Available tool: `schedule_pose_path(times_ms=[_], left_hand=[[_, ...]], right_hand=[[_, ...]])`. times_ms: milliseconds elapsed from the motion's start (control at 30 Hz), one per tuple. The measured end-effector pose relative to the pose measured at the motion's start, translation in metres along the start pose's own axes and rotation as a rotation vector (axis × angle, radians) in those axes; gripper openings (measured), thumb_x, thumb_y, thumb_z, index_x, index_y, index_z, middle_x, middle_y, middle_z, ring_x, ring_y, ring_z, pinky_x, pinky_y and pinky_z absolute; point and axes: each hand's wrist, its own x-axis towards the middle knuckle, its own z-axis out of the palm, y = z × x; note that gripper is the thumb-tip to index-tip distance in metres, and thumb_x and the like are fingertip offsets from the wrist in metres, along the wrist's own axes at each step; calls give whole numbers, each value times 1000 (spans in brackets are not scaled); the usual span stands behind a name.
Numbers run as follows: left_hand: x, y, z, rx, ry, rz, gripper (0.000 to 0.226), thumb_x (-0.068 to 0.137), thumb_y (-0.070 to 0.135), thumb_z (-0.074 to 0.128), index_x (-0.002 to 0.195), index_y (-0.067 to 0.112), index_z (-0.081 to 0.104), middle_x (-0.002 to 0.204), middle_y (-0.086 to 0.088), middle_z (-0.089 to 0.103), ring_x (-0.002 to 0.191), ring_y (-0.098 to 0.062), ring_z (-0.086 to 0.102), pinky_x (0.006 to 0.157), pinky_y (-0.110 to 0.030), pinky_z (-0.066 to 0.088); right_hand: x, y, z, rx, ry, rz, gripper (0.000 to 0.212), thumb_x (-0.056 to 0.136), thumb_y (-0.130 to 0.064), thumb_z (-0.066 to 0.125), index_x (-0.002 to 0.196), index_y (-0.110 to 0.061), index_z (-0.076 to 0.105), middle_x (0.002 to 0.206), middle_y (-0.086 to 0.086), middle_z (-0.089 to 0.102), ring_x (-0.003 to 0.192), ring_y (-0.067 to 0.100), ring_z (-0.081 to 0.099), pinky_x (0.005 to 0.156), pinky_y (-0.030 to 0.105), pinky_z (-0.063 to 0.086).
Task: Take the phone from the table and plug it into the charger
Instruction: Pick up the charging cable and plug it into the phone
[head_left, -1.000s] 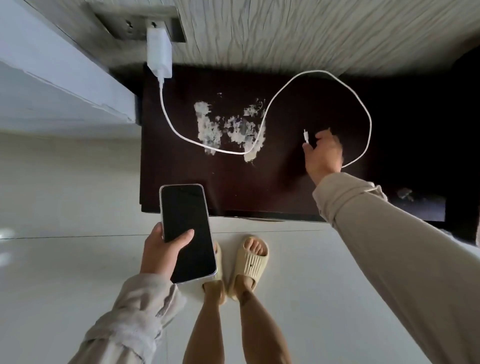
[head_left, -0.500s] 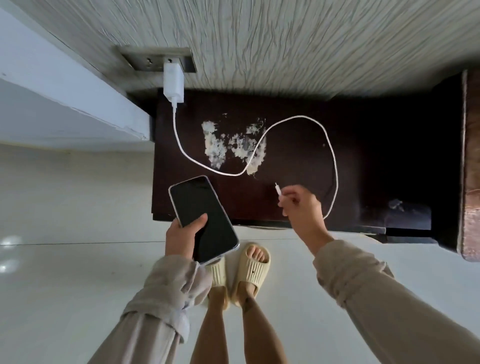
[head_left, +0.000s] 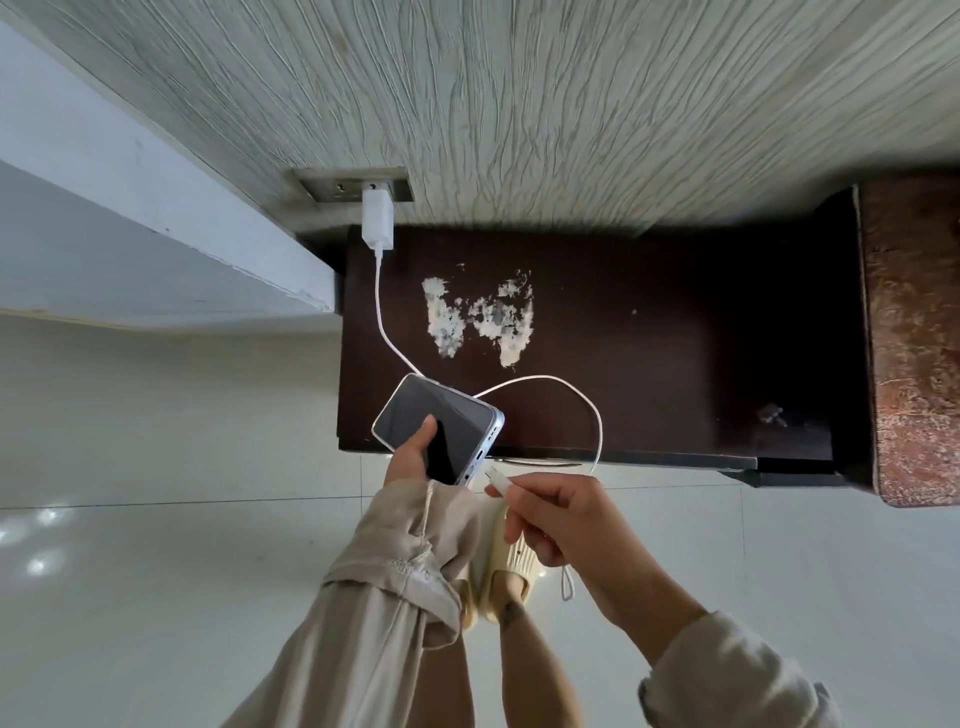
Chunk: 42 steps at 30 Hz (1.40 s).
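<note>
A dark-screened phone (head_left: 441, 421) with a pale blue edge sits in my left hand (head_left: 410, 454), tilted, its port end turned toward my right hand. My right hand (head_left: 558, 512) pinches the white cable plug (head_left: 496, 477), whose tip is a short gap from the phone's port. The white cable (head_left: 582, 395) loops over the dark wooden table (head_left: 649, 364) and runs up to a white charger block (head_left: 378, 221) plugged into a wall socket (head_left: 353, 184). Both hands hover in front of the table's near edge.
The table top has a patch of peeled white finish (head_left: 478, 317). A brown wooden piece of furniture (head_left: 914, 338) stands at the right. White wall corner at left, pale tiled floor (head_left: 156, 467) below, my feet in beige slippers (head_left: 511, 566).
My right hand has pulled the cable plug off the table toward me, shrinking the loop. My left hand has turned the phone so its port faces the plug.
</note>
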Motion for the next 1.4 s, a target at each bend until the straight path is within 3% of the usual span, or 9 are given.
schedule_pose_path(times_ms=[133,400,500,600,667,833,1067,1233,1400], left_hand=[[3,-2,-2,13,-18,27,35,92,29,47,68,5,54,34,-3,64,35,-16,64,53,-28,44],[-1,-7,-4,71,-69,5,43,93,40,39,73,5,55,32,-4,59,26,-14,53,51,-29,35],[-3,-7,-5,75,-67,-45,46,91,45,39,103,4,57,66,-13,62,53,-25,54,55,-29,37],[-3,-5,-7,127,-25,36,57,89,40,48,131,2,45,126,-20,57,102,-33,56,95,-47,45],[-2,-2,-7,169,-5,139,52,90,29,51,134,4,42,138,-23,49,115,-34,52,109,-52,36],[-8,10,4,202,-20,289,45,90,18,52,132,6,43,134,-22,52,121,-38,52,107,-52,40],[-14,17,19,216,-91,467,17,86,12,59,99,21,54,91,1,63,90,-22,62,80,-32,54],[-20,21,27,208,-181,502,19,85,7,60,90,25,56,95,-2,64,100,-27,61,95,-43,50],[-23,34,25,200,-245,541,20,84,7,60,91,26,57,94,-1,65,92,-24,63,96,-46,50]], right_hand=[[9,-2,0,-17,-36,7,24,93,-11,47,91,3,67,42,-5,58,34,4,30,36,12,23],[16,-3,3,-33,-84,71,29,94,-12,44,81,-2,68,47,3,45,33,6,26,38,17,21],[15,-4,4,-60,-70,95,32,95,-12,44,73,-12,67,47,4,49,29,6,29,35,14,23],[15,-5,5,-137,-60,120,26,94,-13,43,88,-4,67,45,0,53,27,3,36,31,12,27],[15,-5,6,-154,-52,122,27,94,-13,43,87,-3,66,44,-1,55,27,3,38,31,11,29],[13,-4,11,-127,1,55,28,95,-12,42,78,-10,65,38,-6,55,29,3,37,34,10,31],[9,-2,17,-40,88,-27,32,95,-8,40,75,-14,64,43,0,51,30,3,29,34,11,26],[6,0,22,57,139,-86,32,95,-7,40,76,-14,64,39,-4,50,31,3,28,35,12,24],[8,-6,24,69,50,-153,30,96,-8,39,80,-17,64,40,-5,52,34,4,36,38,11,32]])
